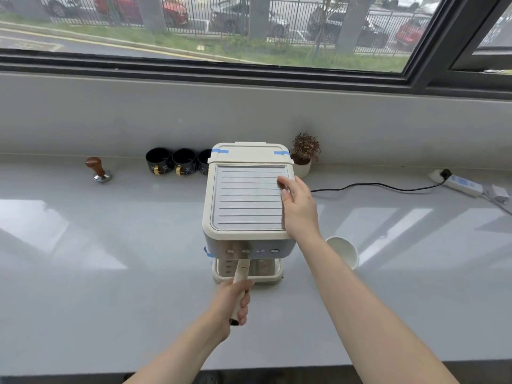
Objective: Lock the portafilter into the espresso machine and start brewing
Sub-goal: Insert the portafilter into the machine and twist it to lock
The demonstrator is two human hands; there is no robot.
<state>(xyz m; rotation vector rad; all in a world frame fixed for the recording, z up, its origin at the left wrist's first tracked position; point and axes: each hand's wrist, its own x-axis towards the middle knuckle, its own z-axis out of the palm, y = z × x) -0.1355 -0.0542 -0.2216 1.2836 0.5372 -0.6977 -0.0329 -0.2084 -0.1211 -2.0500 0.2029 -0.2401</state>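
Left hand (231, 300) wrapped tight round the portafilter (241, 275) handle, pointing straight back from under the espresso machine (246, 200). Right hand (297, 207) flat on top, fingers spread, holding nothing. Buttons (246, 251) just above the handle.

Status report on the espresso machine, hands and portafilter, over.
Left hand gripping portafilter handle, angled up under machine front. Right hand flat on espresso machine top, bracing. Paper cup right of the machine, clear of handle.
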